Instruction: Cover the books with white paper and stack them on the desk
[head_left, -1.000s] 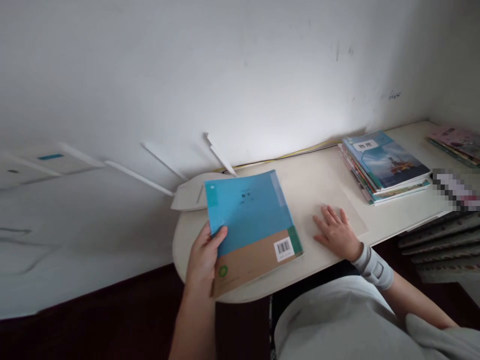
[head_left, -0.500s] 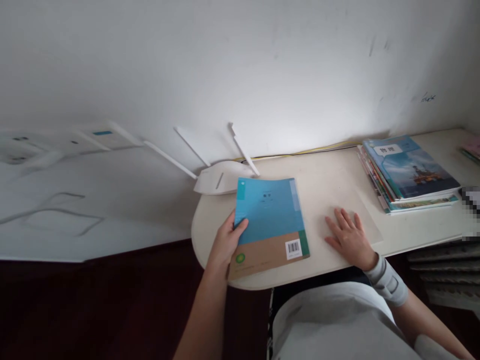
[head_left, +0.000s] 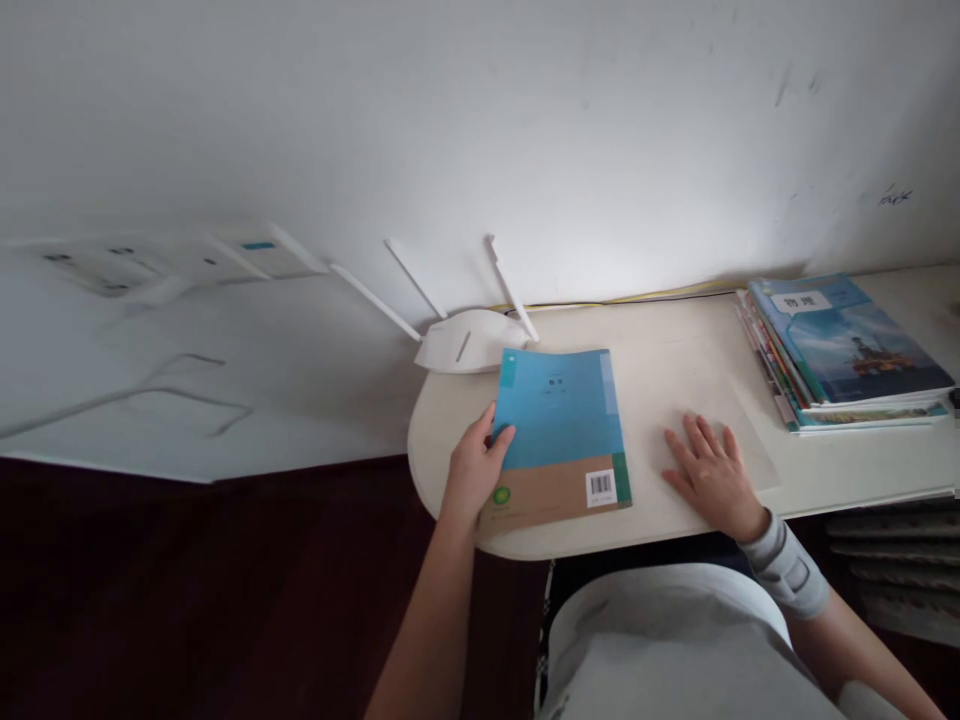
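A person's left hand (head_left: 475, 478) gripped the near left corner of a thin blue-and-tan paperback textbook (head_left: 559, 432), thumb pressed on the cover and fingers curled under the edge, at the rounded end of a cream-white desk (head_left: 660, 360). The right hand (head_left: 713, 478), a grey wrist brace (head_left: 786, 568) strapped behind it, lay flat and open on the desk just right of the textbook, fingers spread, palm down on a pale translucent sheet (head_left: 750, 440), holding nothing. One textbook lay back cover up on the desk, its white barcode label (head_left: 601, 487) at the near right corner. Its long axis ran from the person toward the wall, tilted slightly, the blue end pointing at the wall and the tan band nearest the desk's front edge. Just beyond the textbook's far left corner sat one white router (head_left: 469, 340) with three slim antennas showing, angled up and to the left. Well to the right of the textbook, one stack of colourful schoolbooks (head_left: 840, 352) rested on the desk; how many it held could not be counted.
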